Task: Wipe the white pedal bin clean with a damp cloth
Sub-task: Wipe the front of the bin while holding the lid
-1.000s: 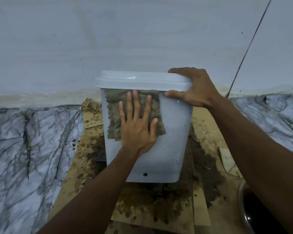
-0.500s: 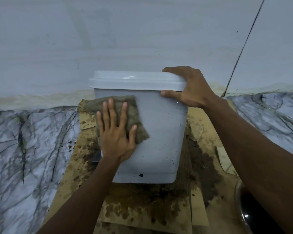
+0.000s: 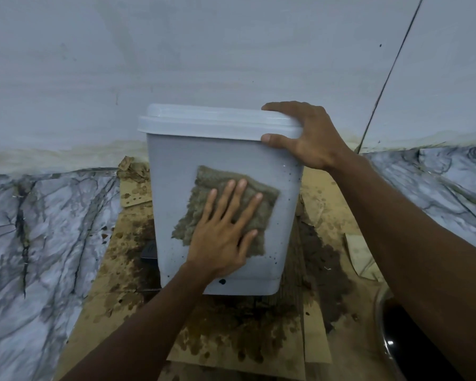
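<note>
The white pedal bin (image 3: 176,166) stands upright on wet cardboard, lid closed, its near face turned to me. A grey-brown damp cloth (image 3: 204,182) lies flat against the lower middle of that face. My left hand (image 3: 223,229) presses on the cloth with fingers spread. My right hand (image 3: 308,138) grips the lid's right front corner, thumb on the front rim and fingers over the top. Small dark specks dot the bin's right side, and one dark spot sits near its base.
Stained, soaked cardboard sheets (image 3: 127,284) cover the floor under the bin. Marble-patterned floor (image 3: 39,229) spreads left and right. A pale wall (image 3: 204,50) rises close behind. A dark round container rim (image 3: 388,339) shows at the lower right. A dark pedal (image 3: 149,253) pokes out at the bin's left base.
My left hand slid the cloth from the bin's upper left edge to the lower middle of the face. My right hand stayed on the lid corner.
</note>
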